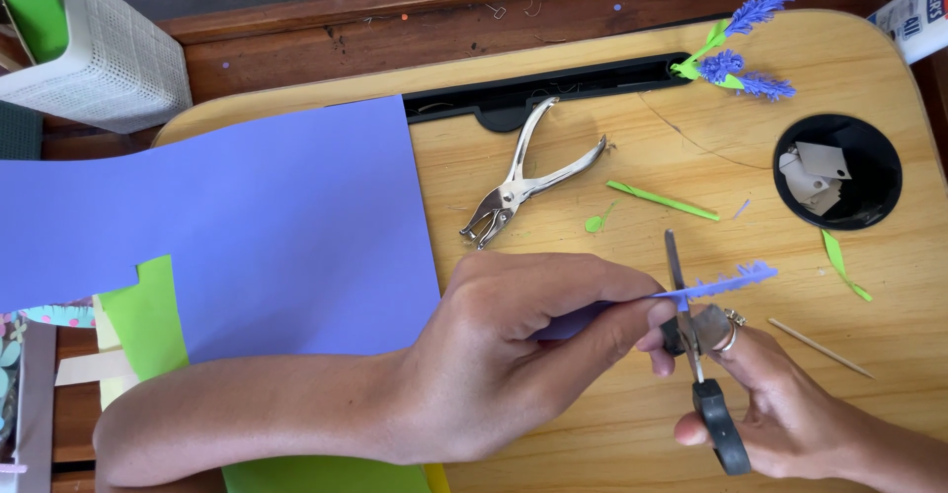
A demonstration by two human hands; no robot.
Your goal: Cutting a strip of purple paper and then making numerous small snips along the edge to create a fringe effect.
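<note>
My left hand (513,355) pinches a narrow purple paper strip (726,283), fringed along its free right end. My right hand (780,404) grips black-handled scissors (691,340), blades pointing up and crossing the strip just right of my left fingertips. A ring sits on one right finger. Both hands hover over the light wooden lap desk (612,424).
A large purple paper sheet (247,227) and green paper (148,320) lie at left. A metal hole punch (523,177), green strips (662,200), a wooden stick (820,347), finished paper lavender sprigs (746,59), a black cup hole with white scraps (837,172), a glue bottle (918,14) and a white basket (99,59) surround the desk.
</note>
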